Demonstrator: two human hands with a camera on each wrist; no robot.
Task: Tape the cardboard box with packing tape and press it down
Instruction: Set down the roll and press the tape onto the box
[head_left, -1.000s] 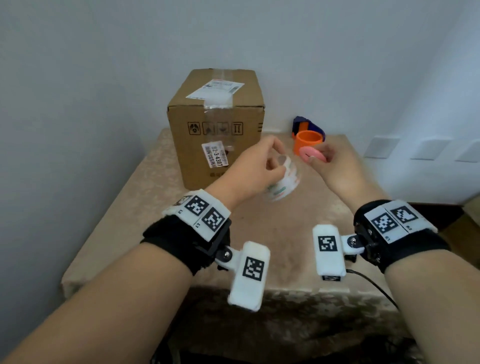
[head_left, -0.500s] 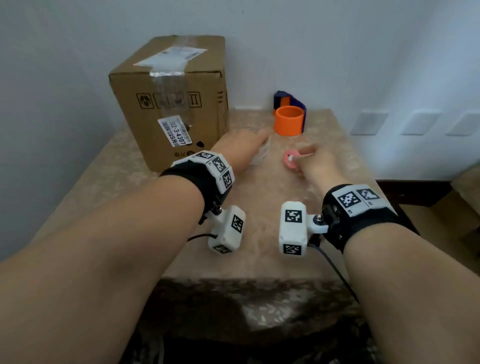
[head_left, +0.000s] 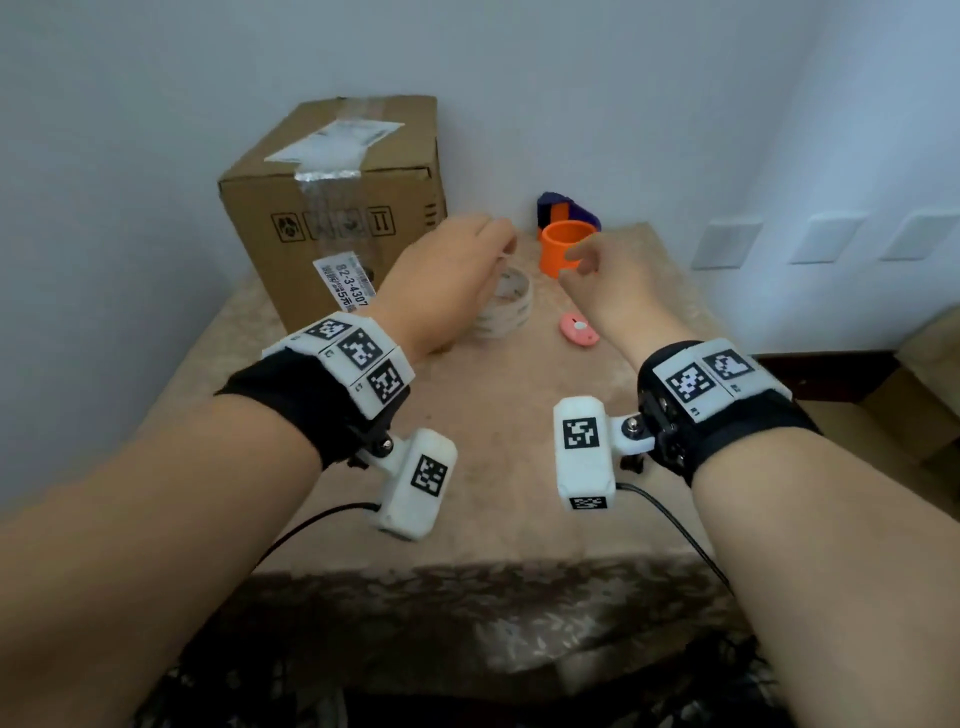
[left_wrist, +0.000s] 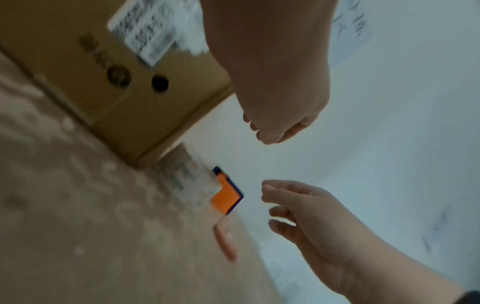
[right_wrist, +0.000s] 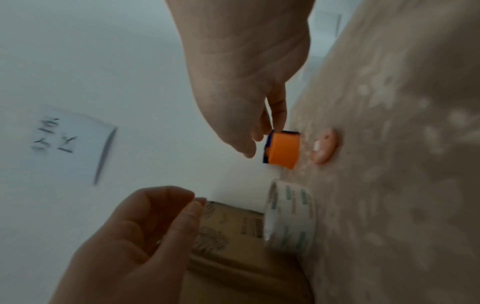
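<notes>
On table (head_left: 467, 467), taped brown cardboard box (head_left: 332, 208), clear printed tape roll (head_left: 506, 309), both hands apparently loose, empty.

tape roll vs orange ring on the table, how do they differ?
The tape roll is clear with printed marks; the orange ring is solid orange. The tape roll sits nearer the person, beside the cardboard box; the orange ring is farther back near the wall. Both lie flat, hole up, and neither is held.

We note a matt brown cardboard box (head_left: 332, 208) with glossy clear tape. The tabletop (head_left: 493, 457) cloth looks softly patterned; the tape roll (head_left: 506, 312) glossy.
</notes>
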